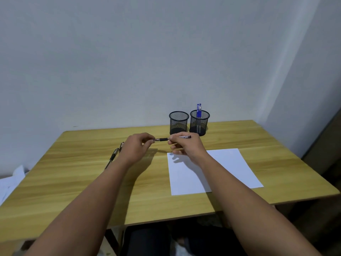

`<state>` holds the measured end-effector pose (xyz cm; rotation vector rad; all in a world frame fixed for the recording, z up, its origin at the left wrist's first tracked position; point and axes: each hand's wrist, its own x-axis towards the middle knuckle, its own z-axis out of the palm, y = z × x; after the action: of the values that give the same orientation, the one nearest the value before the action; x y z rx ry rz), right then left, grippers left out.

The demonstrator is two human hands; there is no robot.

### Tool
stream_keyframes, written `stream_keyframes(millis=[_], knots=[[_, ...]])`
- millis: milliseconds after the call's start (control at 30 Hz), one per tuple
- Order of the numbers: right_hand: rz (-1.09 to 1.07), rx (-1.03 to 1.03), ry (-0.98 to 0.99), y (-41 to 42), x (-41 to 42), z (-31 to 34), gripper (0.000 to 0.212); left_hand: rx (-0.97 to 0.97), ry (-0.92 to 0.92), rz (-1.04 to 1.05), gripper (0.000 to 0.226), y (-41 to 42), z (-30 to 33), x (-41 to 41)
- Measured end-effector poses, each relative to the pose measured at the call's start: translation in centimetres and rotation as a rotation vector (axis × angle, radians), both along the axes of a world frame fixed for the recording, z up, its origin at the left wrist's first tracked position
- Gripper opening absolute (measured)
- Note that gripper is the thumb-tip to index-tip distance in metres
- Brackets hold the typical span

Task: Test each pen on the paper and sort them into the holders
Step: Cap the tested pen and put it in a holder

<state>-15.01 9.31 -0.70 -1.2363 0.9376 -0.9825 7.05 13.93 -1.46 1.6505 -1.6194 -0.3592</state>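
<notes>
Above the counter [73,182], between the paper [221,163] and the mesh holders [178,122], the left hand [136,148] and right hand [186,146] each pinch one end of a black pen [163,139]. It looks light, stiff and smooth; the rubbery grip section seems the surest hold.

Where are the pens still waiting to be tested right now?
In the head view, the two untested black pens lie on the table just left of the left hand, partly hidden by its wrist, well away from the paper.
</notes>
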Motion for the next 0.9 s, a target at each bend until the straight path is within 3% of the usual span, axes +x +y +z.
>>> stream_keyframes(millis=[133,233,367,467,700,900], knots=[[0.006,0.046,-0.019,0.5,-1.0,0.6,0.017,0.087,0.466,-0.022,0.012,0.0,1.0,-0.8],[0.028,0.075,-0.077,0.9,-2.0,1.2,0.018,0.11,0.662,-0.03,0.013,0.2,1.8,-1.8],[0.061,0.005,0.056,1.3,-3.4,1.1,0.014,0.05,0.864,-0.012,0.017,0.4,3.1,-3.3],[0.066,-0.026,0.121,1.8,-3.8,1.1,0.007,0.016,0.873,-0.014,0.017,0.3,4.1,-4.8],[-0.03,-0.052,0.059,2.0,-4.6,0.1,0.012,0.018,0.778,0.018,0.011,-0.1,4.6,-7.9],[-0.033,-0.149,0.223,0.2,-5.6,1.8,0.006,0.018,0.609,0.051,0.013,-2.2,4.7,-8.0]])
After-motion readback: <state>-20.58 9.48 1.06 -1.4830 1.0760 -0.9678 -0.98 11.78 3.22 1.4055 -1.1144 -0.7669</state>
